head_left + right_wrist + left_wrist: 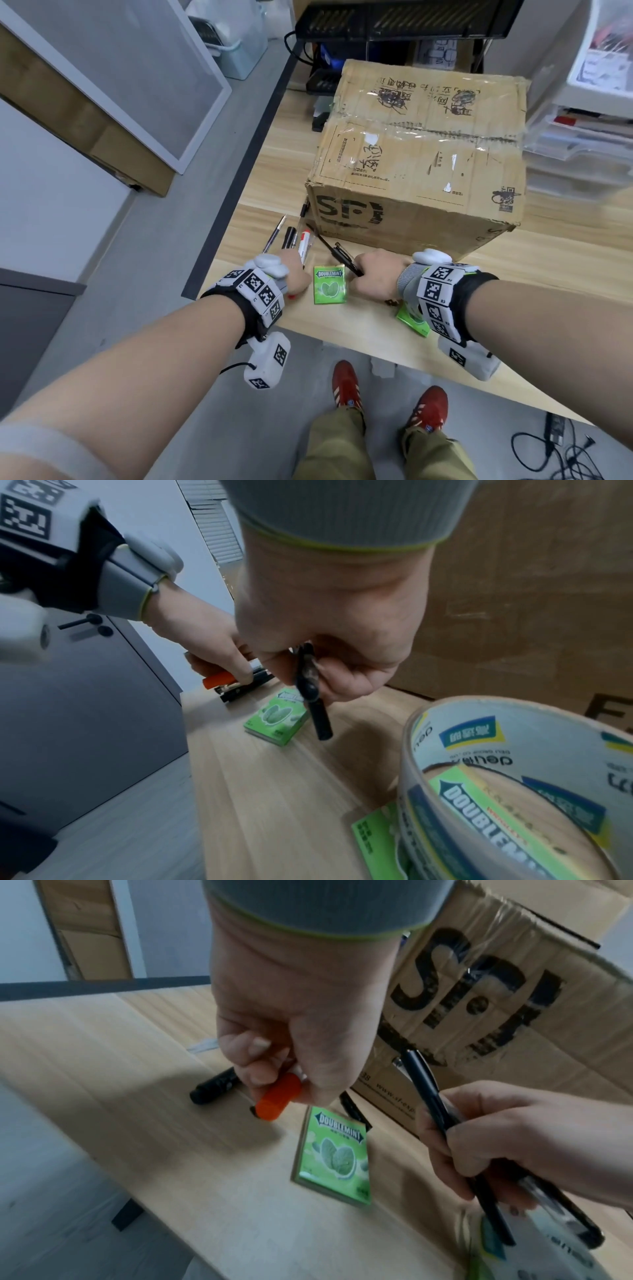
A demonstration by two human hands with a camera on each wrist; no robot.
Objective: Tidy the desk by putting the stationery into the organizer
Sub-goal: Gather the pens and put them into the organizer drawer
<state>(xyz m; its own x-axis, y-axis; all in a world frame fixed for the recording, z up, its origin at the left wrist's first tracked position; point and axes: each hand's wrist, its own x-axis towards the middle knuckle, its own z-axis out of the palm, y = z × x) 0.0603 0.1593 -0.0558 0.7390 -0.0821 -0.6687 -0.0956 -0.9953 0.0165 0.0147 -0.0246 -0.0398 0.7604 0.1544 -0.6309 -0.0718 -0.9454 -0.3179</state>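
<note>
- While nothing looks stowed yet, both hands are only collecting: task early, by my read.
- Nearest desk edge: a wide roll of clear tape with a printed cardboard core (514, 750) sits over a second green gum pack (377, 829), under the right wrist. Untouched.
- Right hand (378, 274) is curled round black pens (441, 1123); looks like two or more, exact count unclear.
- Between the hands, a green Doublemint gum pack (329, 284) lies flat on the light wooden desk (342, 329).
- Left hand (291, 274) pinches a white marker with an orange-red cap (279, 1100), cap end toward the desk edge.
- Just past it, loose on the desk: a black capped marker (214, 1088) and a slim dark pen (274, 233); another pen lies against the box.
- Behind: a taped brown cardboard shipping box (421, 154).
- Far right: stacked clear plastic drawer trays (579, 144), probably the organizer; can't confirm.
- Left to do: gather the loose pens, maybe the tape, carry everything to the organizer.
</note>
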